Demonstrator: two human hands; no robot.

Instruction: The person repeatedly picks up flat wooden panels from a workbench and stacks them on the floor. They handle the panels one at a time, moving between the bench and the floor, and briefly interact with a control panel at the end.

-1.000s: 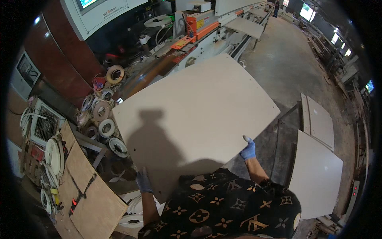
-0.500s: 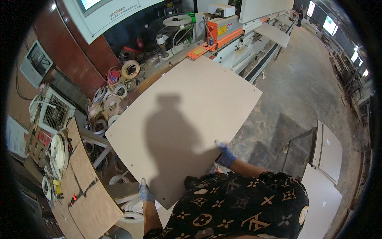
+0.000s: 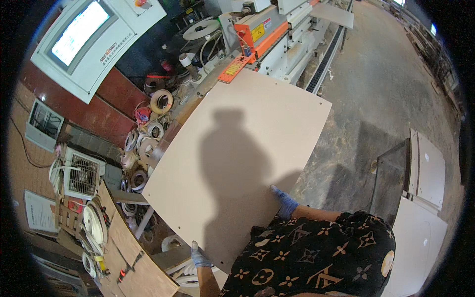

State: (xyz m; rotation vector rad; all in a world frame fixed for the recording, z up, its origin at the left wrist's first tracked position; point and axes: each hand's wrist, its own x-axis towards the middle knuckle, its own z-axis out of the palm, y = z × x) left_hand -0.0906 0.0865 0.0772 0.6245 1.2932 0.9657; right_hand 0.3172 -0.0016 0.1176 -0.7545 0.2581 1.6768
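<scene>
A large beige panel [image 3: 292, 123] with small holes near its corners lies flat in front of me, with a dark shadow across it. At its near-left edge my left hand [image 3: 200, 256], in a blue-grey work glove, grips it with the thumb on top. My right hand [image 3: 286, 203], gloved alike, is closed on the near-right edge, thumb on the face. The fingers under the panel are hidden on both hands. The panel's far corner reaches the orange guide plate [image 3: 232, 69] of a long machine [image 3: 264, 37].
A control cabinet [image 3: 101, 49] with a lit screen stands far left. Rolls of edge banding [image 3: 161, 101] heap along the left, beside a fan [image 3: 83, 173] and a wooden board [image 3: 123, 247]. White panels [image 3: 415, 242] rest at right. Another panel [image 3: 334, 15] sits further along the machine.
My view has turned left and down, bringing more of the control cabinet in. Both hands keep their hold on the panel, whose far corner stays at the orange plate.
</scene>
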